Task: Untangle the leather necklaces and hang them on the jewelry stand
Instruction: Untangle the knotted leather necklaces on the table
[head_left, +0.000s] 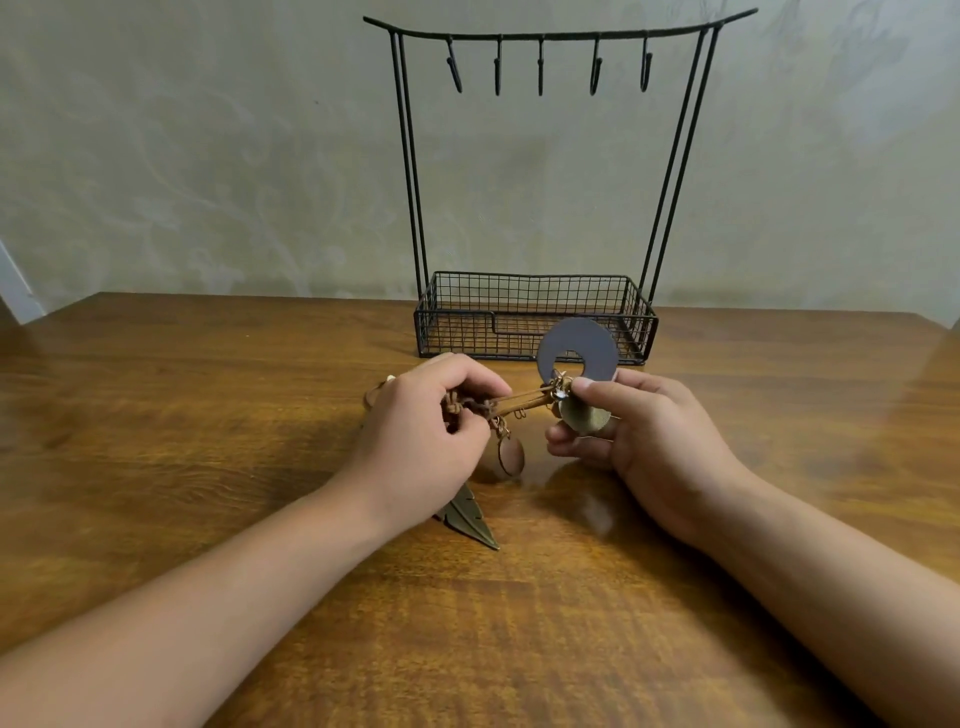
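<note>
A tangle of brown leather necklace cords (511, 404) is stretched between my two hands just above the wooden table (208, 415). My left hand (431, 431) grips the knotted end of the cords. My right hand (639, 441) pinches a brass disc pendant (582, 415) where the cords meet. A grey crescent-shaped pendant (576, 348) stands up above my right thumb. A round brown pendant (510, 456) hangs below the cords. A brass leaf pendant (470, 517) lies on the table under my left wrist. The black wire jewelry stand (537, 317) is behind, its hooks (540, 65) bare.
The stand's mesh basket base (467, 332) sits on the table right behind my hands, near the wall. A pale wall (208, 156) rises behind the table's far edge.
</note>
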